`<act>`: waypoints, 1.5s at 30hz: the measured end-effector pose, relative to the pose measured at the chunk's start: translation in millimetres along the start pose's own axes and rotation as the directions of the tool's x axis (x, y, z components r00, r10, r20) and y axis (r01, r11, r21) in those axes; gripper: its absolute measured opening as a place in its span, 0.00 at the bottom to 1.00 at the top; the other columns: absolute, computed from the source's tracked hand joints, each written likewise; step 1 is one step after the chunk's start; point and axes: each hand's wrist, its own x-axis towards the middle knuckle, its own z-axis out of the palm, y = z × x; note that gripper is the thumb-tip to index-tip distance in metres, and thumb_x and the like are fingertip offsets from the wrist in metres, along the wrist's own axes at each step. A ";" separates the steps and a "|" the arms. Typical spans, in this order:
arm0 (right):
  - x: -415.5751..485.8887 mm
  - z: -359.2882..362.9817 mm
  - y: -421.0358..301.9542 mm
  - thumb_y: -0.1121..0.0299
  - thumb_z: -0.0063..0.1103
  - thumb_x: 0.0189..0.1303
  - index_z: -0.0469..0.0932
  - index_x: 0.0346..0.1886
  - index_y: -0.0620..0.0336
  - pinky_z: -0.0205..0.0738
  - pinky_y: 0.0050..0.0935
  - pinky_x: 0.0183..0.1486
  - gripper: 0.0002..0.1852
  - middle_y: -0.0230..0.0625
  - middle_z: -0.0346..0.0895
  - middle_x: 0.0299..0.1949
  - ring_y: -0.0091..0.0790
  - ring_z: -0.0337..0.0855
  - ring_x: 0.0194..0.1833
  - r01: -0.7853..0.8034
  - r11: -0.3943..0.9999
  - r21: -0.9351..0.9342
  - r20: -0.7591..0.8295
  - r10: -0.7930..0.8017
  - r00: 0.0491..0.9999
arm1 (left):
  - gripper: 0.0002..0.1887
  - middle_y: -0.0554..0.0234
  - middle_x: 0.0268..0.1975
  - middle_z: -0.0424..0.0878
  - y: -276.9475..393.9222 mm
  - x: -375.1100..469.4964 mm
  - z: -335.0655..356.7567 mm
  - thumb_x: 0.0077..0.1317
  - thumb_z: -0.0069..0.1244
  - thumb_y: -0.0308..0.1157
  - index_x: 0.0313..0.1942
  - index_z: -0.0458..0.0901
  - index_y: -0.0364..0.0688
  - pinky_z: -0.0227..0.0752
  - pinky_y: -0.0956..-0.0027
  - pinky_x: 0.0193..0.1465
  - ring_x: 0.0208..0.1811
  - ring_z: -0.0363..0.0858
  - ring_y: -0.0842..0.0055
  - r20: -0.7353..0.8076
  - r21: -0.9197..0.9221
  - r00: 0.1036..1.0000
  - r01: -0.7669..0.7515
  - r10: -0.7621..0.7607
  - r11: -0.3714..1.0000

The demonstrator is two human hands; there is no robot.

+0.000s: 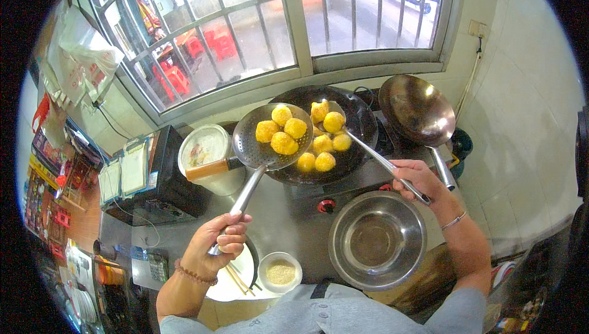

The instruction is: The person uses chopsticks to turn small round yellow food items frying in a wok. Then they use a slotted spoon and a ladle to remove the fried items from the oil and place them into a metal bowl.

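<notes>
My left hand grips the metal handle of a perforated skimmer, which holds several golden fried balls. The skimmer overlaps the left side of a dark wok. My right hand holds a long-handled ladle, its bowl over the wok and partly hidden by golden balls. More fried balls sit lower in the wok. Whether those at the ladle lie in its bowl or behind it is partly unclear.
A steel basin stands at the front right. An empty wok leans behind the stove. At left are a lidded white bucket, a wooden handle and a black box. Chopsticks and a seed-filled bowl lie near me.
</notes>
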 end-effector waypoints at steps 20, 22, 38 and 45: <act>-5.7 -1.6 10.9 0.68 0.53 0.67 0.71 0.62 0.64 0.61 0.20 0.13 0.21 0.30 0.77 0.23 0.20 0.71 0.15 0.010 0.998 0.057 -0.067 -0.006 0.998 | 0.10 0.71 0.25 0.66 -11.0 2.4 -9.7 0.74 0.42 0.29 0.46 0.71 0.28 0.56 0.83 0.16 0.17 0.61 0.90 0.028 0.087 0.999 0.021 -0.023 0.996; -6.0 -2.4 10.2 0.71 0.52 0.68 0.69 0.63 0.66 0.63 0.20 0.14 0.22 0.34 0.77 0.23 0.21 0.71 0.15 0.013 0.996 0.086 -0.042 -0.010 0.999 | 0.10 0.71 0.25 0.66 -12.1 2.2 -9.1 0.74 0.43 0.29 0.46 0.71 0.29 0.56 0.83 0.17 0.17 0.61 0.90 0.039 0.080 0.999 0.033 -0.036 0.996; -36.8 41.7 -34.0 0.73 0.50 0.67 0.66 0.67 0.68 0.64 0.17 0.12 0.24 0.36 0.76 0.24 0.20 0.70 0.14 0.027 1.000 -0.016 0.002 -0.027 1.000 | 0.07 0.75 0.25 0.65 -21.9 11.3 11.8 0.72 0.46 0.29 0.41 0.72 0.34 0.56 0.84 0.19 0.20 0.60 0.91 0.004 0.177 0.999 0.042 -0.043 0.983; -38.4 82.2 -34.8 0.74 0.49 0.68 0.64 0.67 0.68 0.64 0.17 0.14 0.25 0.31 0.74 0.22 0.20 0.70 0.15 0.002 0.994 -0.113 0.135 0.013 0.991 | 0.10 0.75 0.24 0.64 -25.6 14.0 33.9 0.74 0.44 0.32 0.45 0.71 0.32 0.54 0.83 0.18 0.18 0.61 0.91 0.072 0.177 0.996 0.035 -0.048 0.984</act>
